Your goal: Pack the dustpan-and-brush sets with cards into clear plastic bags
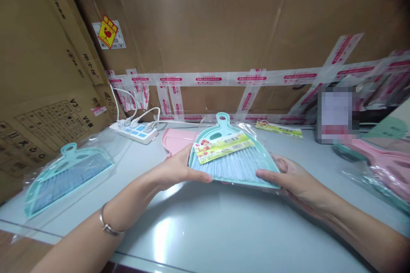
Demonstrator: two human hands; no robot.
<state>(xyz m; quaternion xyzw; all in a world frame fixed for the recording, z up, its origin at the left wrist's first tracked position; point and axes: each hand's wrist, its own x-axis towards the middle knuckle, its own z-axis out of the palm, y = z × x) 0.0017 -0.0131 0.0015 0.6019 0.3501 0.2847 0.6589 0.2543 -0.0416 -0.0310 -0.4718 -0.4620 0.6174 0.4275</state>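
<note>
Fingers (201,175) of left hand (177,167) and right hand (296,181) grip opposite sides of the bagged turquoise dustpan (264,150), positioned over the table (224,230), handle (223,124) pointing away. Behind it lies a pink dustpan (177,140); a cardboard box (208,25) stands farthest back.

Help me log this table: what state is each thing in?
Held dustpan: bagged, brush inside
Left hand: gripping its left side
Right hand: gripping its right side
Left dustpan: bagged, lying down
Middle pink dustpan: partly hidden
Right pink dustpan: cut off at picture edge
Power strip: plugs in
Far yellow card: lying on table
Back box: taped
Bracelet: worn
Blurred item: cannot tell
</note>
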